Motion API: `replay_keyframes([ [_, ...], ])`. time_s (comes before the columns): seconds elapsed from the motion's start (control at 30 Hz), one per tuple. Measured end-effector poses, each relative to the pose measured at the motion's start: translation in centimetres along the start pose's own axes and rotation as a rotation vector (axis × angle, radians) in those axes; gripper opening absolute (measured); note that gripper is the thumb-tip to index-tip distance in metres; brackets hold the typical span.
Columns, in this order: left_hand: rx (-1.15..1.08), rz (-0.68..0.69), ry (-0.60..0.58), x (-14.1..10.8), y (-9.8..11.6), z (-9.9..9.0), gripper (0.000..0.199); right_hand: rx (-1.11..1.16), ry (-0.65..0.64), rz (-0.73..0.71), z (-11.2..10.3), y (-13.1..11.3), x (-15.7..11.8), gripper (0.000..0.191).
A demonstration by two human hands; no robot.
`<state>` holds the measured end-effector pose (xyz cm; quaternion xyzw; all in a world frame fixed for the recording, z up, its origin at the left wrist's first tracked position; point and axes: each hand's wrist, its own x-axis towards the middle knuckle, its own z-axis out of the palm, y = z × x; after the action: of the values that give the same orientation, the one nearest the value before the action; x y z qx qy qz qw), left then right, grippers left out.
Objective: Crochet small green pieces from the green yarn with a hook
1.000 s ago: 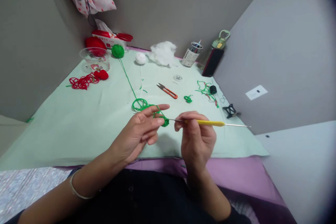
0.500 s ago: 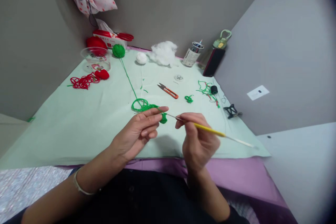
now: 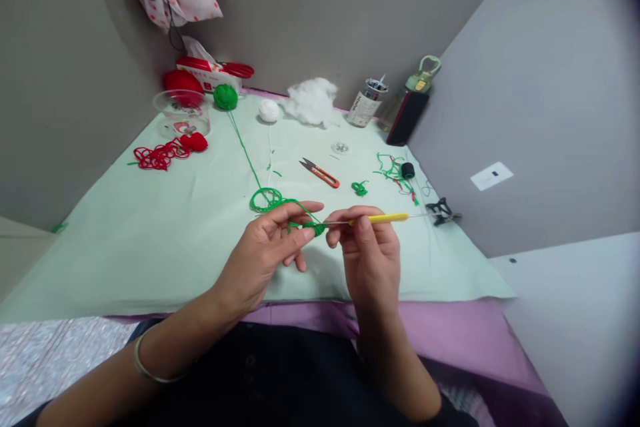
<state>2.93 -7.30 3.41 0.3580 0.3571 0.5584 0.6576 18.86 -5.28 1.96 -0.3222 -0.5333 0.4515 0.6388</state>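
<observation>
Between thumb and fingers, my left hand (image 3: 267, 247) pinches a small green crochet piece (image 3: 316, 229), its index finger stretched out with green yarn running by it. My right hand (image 3: 373, 253) grips a crochet hook (image 3: 387, 218) by its yellow handle, and the metal tip reaches the green piece. From the work, yarn leads to a loose green coil (image 3: 265, 199) on the table and on to a green yarn ball (image 3: 225, 97) at the back. My left hand partly hides the piece.
Orange thread snips (image 3: 320, 173) lie beyond my hands, with a small green knotted bit (image 3: 359, 188) to their right. White stuffing (image 3: 313, 101), a white yarn ball (image 3: 269, 111), a pen holder (image 3: 367, 103) and a bottle (image 3: 413, 103) stand behind. Red yarn (image 3: 157, 153) lies left; yarn scraps (image 3: 393, 170) right.
The hook has swung from slanting down rightward to nearly level. My right hand has moved slightly up and left; the green piece has turned and now sits closer to the right fingertips.
</observation>
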Motion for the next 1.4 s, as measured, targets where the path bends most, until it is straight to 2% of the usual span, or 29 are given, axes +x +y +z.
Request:
replay_keyframes([
  [0.13,0.028,-0.005,0.002,-0.1,0.0,0.0,0.029,0.022,-0.016,0.001,-0.1,-0.2,-0.2,0.018],
  [0.33,0.122,0.04,0.01,-0.1,-0.2,-0.5,0.027,-0.189,-0.037,-0.102,-0.2,-0.7,-1.0,0.019],
  [0.53,0.227,0.106,0.072,-0.4,-0.1,-0.2,0.026,-0.424,-0.098,-0.409,-0.2,-0.4,-1.6,0.026],
  [0.63,0.102,0.068,0.076,-0.4,-0.1,0.3,0.039,-0.594,-0.106,-0.571,-0.2,0.4,-1.9,0.028],
  [0.7,-0.058,-0.051,0.019,-0.3,-0.2,0.4,0.046,-0.708,-0.07,-0.66,-0.2,0.8,-2.0,0.028],
  [0.77,-0.193,-0.192,-0.044,0.0,-0.1,0.2,0.043,-0.711,-0.047,-0.65,-0.3,0.8,-1.9,0.026],
  [0.83,-0.253,-0.249,-0.068,0.3,0.0,0.0,0.035,-0.562,-0.019,-0.501,-0.3,0.6,-1.6,0.022],
  [0.93,-0.235,-0.185,-0.064,0.3,0.1,-0.1,0.035,-0.263,0.03,-0.259,-0.2,0.2,-0.8,0.021],
  [1.03,-0.156,-0.133,-0.086,0.2,0.1,0.3,0.036,-0.188,-0.017,-0.166,0.0,0.2,-0.5,0.018],
  [1.13,-0.086,-0.078,-0.032,0.1,-0.2,0.5,0.037,-0.283,-0.012,-0.204,0.2,0.4,-0.9,0.017],
  [1.2,-0.078,-0.052,0.017,0.1,-0.4,0.6,0.04,-0.422,-0.023,-0.313,0.3,0.6,-1.4,0.02],
  [1.33,-0.205,-0.193,-0.039,0.5,-0.4,0.2,0.033,-0.675,-0.041,-0.576,0.0,0.8,-1.8,0.03],
  [1.4,-0.271,-0.246,-0.063,0.7,-0.1,-0.1,0.027,-0.605,0.002,-0.535,-0.2,0.6,-1.5,0.027],
])
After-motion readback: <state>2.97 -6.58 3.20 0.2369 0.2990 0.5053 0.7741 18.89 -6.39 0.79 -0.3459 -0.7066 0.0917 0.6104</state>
